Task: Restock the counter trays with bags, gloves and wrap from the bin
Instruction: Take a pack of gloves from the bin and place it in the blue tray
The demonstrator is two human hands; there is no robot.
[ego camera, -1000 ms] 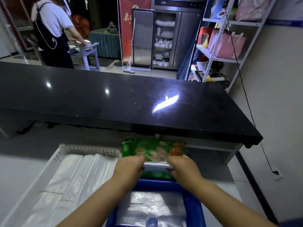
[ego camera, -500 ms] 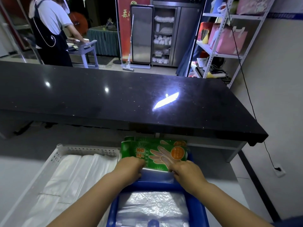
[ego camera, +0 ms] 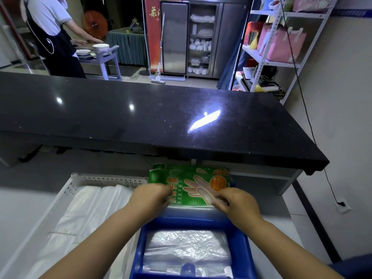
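Note:
A green pack of disposable gloves (ego camera: pixel 193 182) lies flat at the far end of the blue tray (ego camera: pixel 240 246), under the black counter's overhang. My left hand (ego camera: pixel 150 197) grips its near left edge and my right hand (ego camera: pixel 234 204) pinches its near right edge. Clear plastic bags (ego camera: pixel 187 250) fill the blue tray's near compartment. To the left, a white perforated tray (ego camera: pixel 108 180) holds folded white plastic bags (ego camera: pixel 80 218).
A black stone counter (ego camera: pixel 141 117) spans the view above the trays. Behind it a person in an apron stands by a cart with stacked plates (ego camera: pixel 100 48). A steel cabinet (ego camera: pixel 201 37) and a white shelf rack (ego camera: pixel 277 47) stand at the back right.
The glove pack has tipped from upright to lying flatter in the blue tray's far end, its printed face now showing. Both hands have shifted slightly forward with it.

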